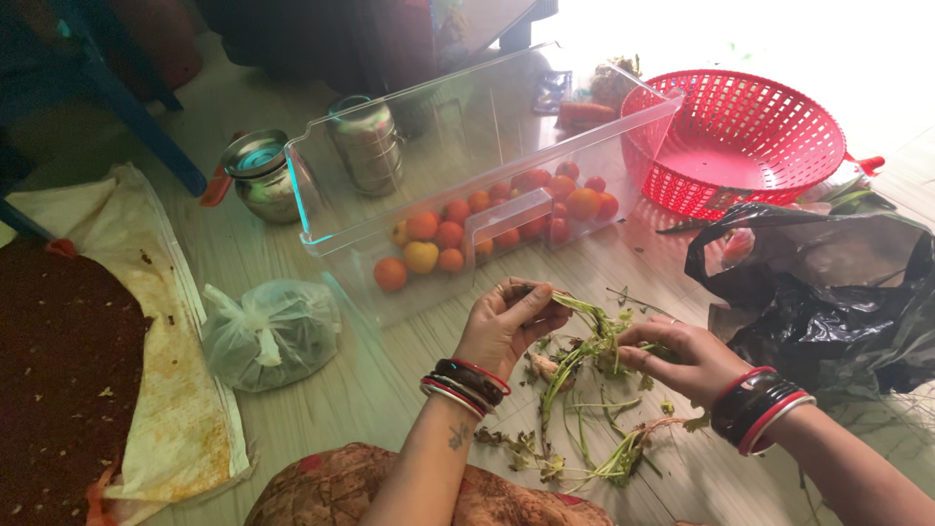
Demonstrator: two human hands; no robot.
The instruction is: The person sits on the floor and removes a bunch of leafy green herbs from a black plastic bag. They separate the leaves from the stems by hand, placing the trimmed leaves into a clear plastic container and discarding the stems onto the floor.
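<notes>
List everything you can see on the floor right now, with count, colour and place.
clear plastic drawer bin: one, transparent, centre of the floor
tomatoes: many, red and orange, inside the bin
round red plastic basket: one, upper right, beside the bin
black plastic bag: one, crumpled, right
tied translucent plastic bag: one, greenish contents, left of centre
steel pots: two, silver, behind the bin's left end
stained cloth: one, off-white and brown, far left
leafy green stems: a loose bunch, between the hands and on the floor below them
left hand: fingers pinch a stem, red and dark bangles on the wrist
right hand: grips the leafy stems, same bangles
</notes>
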